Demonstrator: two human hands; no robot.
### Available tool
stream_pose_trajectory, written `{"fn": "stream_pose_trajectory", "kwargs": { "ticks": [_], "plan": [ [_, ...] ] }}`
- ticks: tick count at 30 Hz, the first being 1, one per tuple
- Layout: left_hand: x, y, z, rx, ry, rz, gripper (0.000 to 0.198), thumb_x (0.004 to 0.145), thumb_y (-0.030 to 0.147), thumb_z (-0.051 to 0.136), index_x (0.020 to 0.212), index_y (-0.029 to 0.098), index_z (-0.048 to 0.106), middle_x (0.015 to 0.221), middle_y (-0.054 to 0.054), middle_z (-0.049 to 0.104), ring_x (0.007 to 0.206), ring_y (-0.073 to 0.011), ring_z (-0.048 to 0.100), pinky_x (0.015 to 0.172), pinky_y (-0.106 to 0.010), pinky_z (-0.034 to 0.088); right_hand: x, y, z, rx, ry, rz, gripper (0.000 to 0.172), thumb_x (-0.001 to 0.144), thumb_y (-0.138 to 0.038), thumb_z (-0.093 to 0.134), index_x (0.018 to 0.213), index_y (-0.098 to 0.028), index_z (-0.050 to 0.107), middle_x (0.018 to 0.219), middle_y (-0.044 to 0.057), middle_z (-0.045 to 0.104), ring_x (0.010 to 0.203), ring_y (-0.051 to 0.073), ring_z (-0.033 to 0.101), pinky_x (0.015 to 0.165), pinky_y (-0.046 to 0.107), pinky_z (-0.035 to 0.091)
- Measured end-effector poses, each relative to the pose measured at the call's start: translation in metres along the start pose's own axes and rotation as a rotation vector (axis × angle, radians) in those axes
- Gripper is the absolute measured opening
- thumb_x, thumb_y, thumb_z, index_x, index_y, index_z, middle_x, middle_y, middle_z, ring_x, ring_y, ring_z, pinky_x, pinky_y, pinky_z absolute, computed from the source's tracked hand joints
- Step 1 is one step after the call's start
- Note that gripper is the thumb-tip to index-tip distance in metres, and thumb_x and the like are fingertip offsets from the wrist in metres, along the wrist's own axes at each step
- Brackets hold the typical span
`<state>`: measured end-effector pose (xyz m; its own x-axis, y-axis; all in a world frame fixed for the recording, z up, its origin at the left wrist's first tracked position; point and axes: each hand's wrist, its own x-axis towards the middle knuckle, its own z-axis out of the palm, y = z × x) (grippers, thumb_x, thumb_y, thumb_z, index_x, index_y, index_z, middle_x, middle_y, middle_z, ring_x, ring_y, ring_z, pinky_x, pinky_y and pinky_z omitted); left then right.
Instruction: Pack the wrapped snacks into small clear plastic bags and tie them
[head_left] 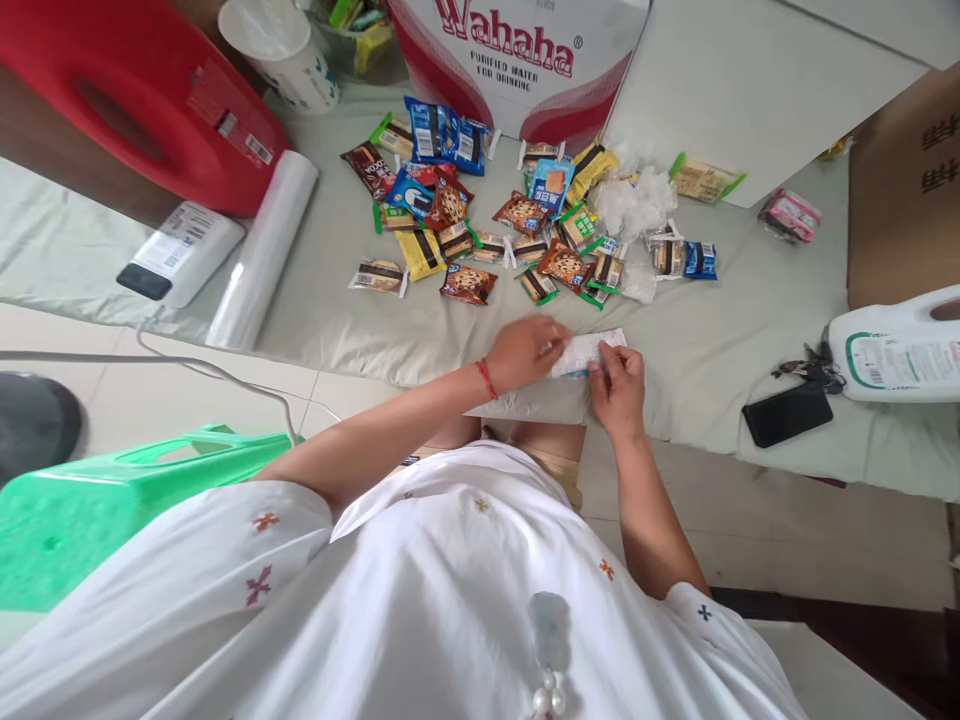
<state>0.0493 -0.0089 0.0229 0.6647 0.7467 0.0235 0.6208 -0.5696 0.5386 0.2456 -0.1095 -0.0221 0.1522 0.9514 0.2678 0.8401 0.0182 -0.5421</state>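
Where the desk (322,320) was backed by a large water box (517,75), a loose heap of wrapped snacks (450,202) was spread, which could have been scattered by a careless reach. The left hand (525,352) was held with bent fingers at the left end of a small white packet (581,352); whether it was gripped there could not be told. Its right part was pinched by the right hand (619,390). Near the desk's front edge, the packet might have been dropped if that pinch were loosened, or torn if its ends were pulled apart.
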Motion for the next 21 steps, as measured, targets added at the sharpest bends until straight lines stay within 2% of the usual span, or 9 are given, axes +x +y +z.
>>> {"fn": "stream_pose_trajectory", "kwargs": {
  "ticks": [2,4,6,9,12,14,16,19,21],
  "plan": [
    [-0.005,-0.006,-0.005,0.053,0.137,-0.246,0.048,0.101,0.046,0.054,0.136,0.016,0.065,0.13,-0.016,0.065,0.122,-0.0319,0.058,0.101,-0.044,0.046,-0.011,-0.004,0.0,-0.079,-0.036,-0.057,0.053,0.102,-0.043,0.052,0.144,-0.013,0.061,0.132,0.022,0.056,0.116,0.029,0.056,0.103,0.048,0.049],
    [-0.012,-0.005,-0.005,0.13,0.108,-0.349,0.066,0.09,0.055,0.069,0.14,0.014,0.062,0.141,-0.02,0.058,0.132,-0.0388,0.051,0.105,-0.051,0.044,-0.021,-0.012,0.0,-0.164,-0.092,-0.076,0.058,0.103,-0.044,0.051,0.153,-0.016,0.052,0.149,0.022,0.05,0.131,0.032,0.049,0.11,0.052,0.044],
    [-0.022,0.002,-0.002,0.18,0.016,-0.309,0.064,0.082,0.057,0.076,0.13,0.015,0.068,0.148,-0.019,0.054,0.14,-0.0413,0.043,0.109,-0.054,0.041,-0.028,-0.021,0.001,-0.237,-0.131,-0.068,0.062,0.105,-0.046,0.047,0.16,-0.019,0.044,0.161,0.019,0.043,0.141,0.034,0.042,0.116,0.055,0.039],
    [-0.044,0.016,0.001,0.236,-0.072,-0.227,0.044,0.084,0.049,0.077,0.113,0.017,0.074,0.15,-0.017,0.052,0.145,-0.0403,0.039,0.11,-0.053,0.04,-0.033,-0.03,0.001,-0.31,-0.145,-0.034,0.062,0.106,-0.048,0.042,0.161,-0.02,0.042,0.165,0.015,0.041,0.142,0.035,0.041,0.117,0.056,0.037],
    [-0.062,0.024,-0.002,0.212,-0.167,-0.295,0.029,0.094,0.032,0.062,0.119,0.018,0.069,0.131,-0.016,0.065,0.123,-0.033,0.06,0.096,-0.045,0.049,-0.034,-0.032,0.001,-0.335,-0.14,-0.025,0.061,0.106,-0.048,0.041,0.159,-0.019,0.045,0.164,0.015,0.043,0.139,0.035,0.043,0.115,0.056,0.039],
    [-0.067,0.026,-0.008,0.124,-0.179,-0.357,0.034,0.097,0.023,0.053,0.129,0.019,0.063,0.114,-0.012,0.072,0.105,-0.0274,0.069,0.085,-0.038,0.051,-0.033,-0.031,0.001,-0.337,-0.135,-0.031,0.061,0.105,-0.048,0.042,0.159,-0.018,0.046,0.164,0.016,0.043,0.138,0.036,0.044,0.114,0.057,0.04],
    [-0.064,0.028,-0.015,0.019,-0.143,-0.369,0.037,0.095,0.021,0.053,0.132,0.02,0.061,0.102,-0.008,0.075,0.096,-0.0256,0.071,0.08,-0.035,0.051,-0.032,-0.031,0.001,-0.336,-0.131,-0.036,0.061,0.105,-0.047,0.043,0.159,-0.019,0.045,0.164,0.016,0.043,0.138,0.036,0.043,0.113,0.058,0.04],
    [-0.046,0.03,-0.022,-0.205,-0.075,-0.36,0.019,0.089,0.02,0.06,0.106,0.018,0.069,0.087,-0.006,0.076,0.085,-0.0232,0.072,0.075,-0.032,0.05,-0.032,-0.031,0.001,-0.334,-0.125,-0.035,0.06,0.104,-0.046,0.046,0.158,-0.019,0.047,0.163,0.016,0.044,0.137,0.037,0.042,0.112,0.058,0.041],
    [-0.026,0.033,-0.021,-0.47,-0.048,-0.41,0.005,0.085,0.018,0.063,0.088,0.017,0.067,0.075,-0.003,0.072,0.071,-0.0182,0.069,0.068,-0.028,0.049,-0.031,-0.031,0.001,-0.332,-0.114,-0.041,0.058,0.103,-0.044,0.049,0.155,-0.019,0.051,0.161,0.016,0.046,0.135,0.037,0.041,0.111,0.059,0.041]
  ]
}}
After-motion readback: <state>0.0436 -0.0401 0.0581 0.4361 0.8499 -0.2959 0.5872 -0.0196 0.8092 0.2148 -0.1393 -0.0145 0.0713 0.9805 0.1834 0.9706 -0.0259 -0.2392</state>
